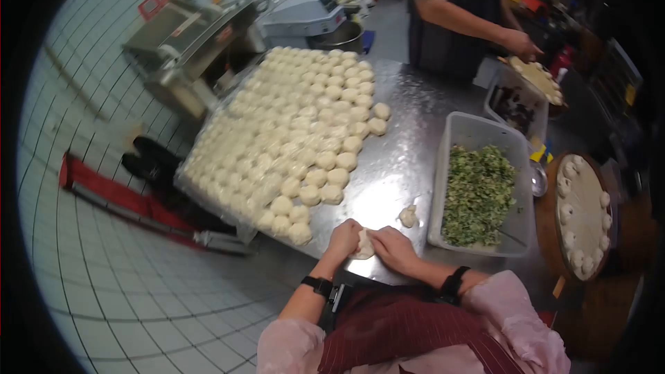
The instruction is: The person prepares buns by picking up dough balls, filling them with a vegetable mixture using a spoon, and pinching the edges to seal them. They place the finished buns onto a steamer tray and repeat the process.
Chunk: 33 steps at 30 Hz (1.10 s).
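Note:
Between both hands, just above the near edge of the metal table, is a flattened piece of dough (363,245). My left hand (343,241) has its fingers closed on the dough's left side. On its right side my right hand (392,248) grips it, with the fingertips partly hidden. A small lump of dough (408,216) lies on the table past my right hand. Many dough balls (325,161) sit in rows to the left, most under clear plastic film (242,145). To the right, chopped green filling (479,194) lies in a clear plastic tub (521,235).
A round wooden board (547,225) with filled buns stands at the right, near a metal spoon (538,179). Beyond the tub is another plastic container (542,123). A co-worker's hand (521,43) is over a second bun tray. Kitchen machines (187,48) stand at the far left.

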{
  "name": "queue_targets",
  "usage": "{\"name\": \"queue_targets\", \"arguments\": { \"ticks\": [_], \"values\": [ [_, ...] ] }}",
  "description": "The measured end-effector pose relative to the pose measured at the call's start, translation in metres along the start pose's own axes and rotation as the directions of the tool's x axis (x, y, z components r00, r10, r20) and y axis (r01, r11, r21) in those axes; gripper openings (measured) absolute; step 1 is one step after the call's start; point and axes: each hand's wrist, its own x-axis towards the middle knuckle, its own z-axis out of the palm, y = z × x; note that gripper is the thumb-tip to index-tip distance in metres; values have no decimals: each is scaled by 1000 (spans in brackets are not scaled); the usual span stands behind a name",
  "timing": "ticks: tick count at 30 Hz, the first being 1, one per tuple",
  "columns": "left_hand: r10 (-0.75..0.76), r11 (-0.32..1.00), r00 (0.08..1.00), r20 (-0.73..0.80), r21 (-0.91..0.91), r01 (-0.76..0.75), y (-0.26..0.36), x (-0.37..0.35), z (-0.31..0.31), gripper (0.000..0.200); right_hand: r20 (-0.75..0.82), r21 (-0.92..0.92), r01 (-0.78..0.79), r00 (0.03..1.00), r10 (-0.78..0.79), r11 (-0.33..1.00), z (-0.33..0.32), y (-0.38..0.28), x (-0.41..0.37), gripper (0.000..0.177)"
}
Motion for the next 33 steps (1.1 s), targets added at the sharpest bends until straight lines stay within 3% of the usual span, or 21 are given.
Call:
{"name": "queue_targets", "arguments": {
  "ticks": [1, 3, 5, 7, 9, 11, 12, 13, 14, 15, 16, 17, 19, 21, 23, 24, 25, 27, 29, 31, 33],
  "values": [
    [25, 1000, 999, 38, 12, -26, 5, 3, -1, 19, -138, -53, -154, 980, 145, 987, 7, 2, 6, 27],
    [-40, 999, 995, 87, 27, 38, 13, 5, -5, 20, -143, -136, -56, 989, 36, 989, 14, 4, 20, 22],
    [-76, 954, 972, 224, -269, 136, -4, 13, -17, 16, -162, -118, -89, 984, 69, 989, 17, 6, 33, 20],
    [31, 892, 999, 42, -452, -9, -5, -6, -30, 17, 55, 28, -173, 984, 171, 985, 15, 17, 49, 16],
    [32, 859, 988, -152, -501, -105, -10, -16, -48, 21, 173, 92, -269, 953, 251, 959, -7, 0, 54, 19],
    [-93, 798, 948, -305, -592, -113, -6, -25, -54, 26, 139, 320, -177, 980, 139, 931, -23, -25, 50, 20],
    [-137, 776, 965, -224, -630, -37, 2, -36, -55, 45, 193, 414, -180, 975, 107, 892, -39, -45, 47, 20],
    [-140, 774, 966, -219, -632, -32, 10, -43, -51, 45, 195, 413, -186, 974, 113, 892, -52, -56, 44, 20],
    [-107, 482, 993, 50, -871, 96, 19, -49, -44, 54, 179, 492, -142, 982, 59, 859, -65, -64, 42, 20],
    [23, 139, 957, 288, -949, 282, 32, -56, -37, 63, 155, 568, -97, 988, 9, 817, -78, -70, 40, 21],
    [43, -88, 926, 375, -922, 377, 60, -70, -28, 72, 200, 553, -149, 979, 43, 820, -96, -71, 36, 25],
    [44, -87, 922, 384, -918, 386, 69, -73, -16, 72, 163, 572, -134, 985, 48, 809, -106, -67, 29, 24],
    [166, 46, 928, 332, -943, 329, 79, -76, 1, 67, -30, 345, 33, 999, -24, 938, -137, -61, 9, 25],
    [148, 98, 907, 394, -919, 383, 89, -71, 11, 57, -188, 74, -45, 980, 58, 996, -171, -49, -18, 23],
    [157, 180, 908, 388, -915, 360, 116, -75, 22, 49, -231, -436, -152, 971, 52, 887, -209, -27, -52, 19],
    [193, 87, 896, 399, -917, 389, 131, -78, 25, 47, -159, -586, -210, 977, 143, 783, -222, -12, -72, 16],
    [188, 91, 896, 402, -916, 392, 143, -77, 30, 47, -104, -719, -244, 964, 247, 651, -230, 5, -92, 13],
    [298, 207, 891, 342, -935, 289, 164, -73, 42, 47, -8, -843, -205, 929, 370, 498, -232, 45, -127, 12],
    [360, 269, 865, 349, -927, 261, 183, -66, 55, 43, 13, -817, -198, 932, 362, 541, -237, 47, -134, 12],
    [360, 452, 887, 289, -886, 105, 196, -59, 71, 39, 35, -791, -189, 936, 351, 581, -244, 44, -138, 12],
    [355, 479, 896, 268, -875, 72, 207, -57, 85, 35, -90, -801, -244, 952, 293, 546, -251, 36, -133, 10]
  ]
}}
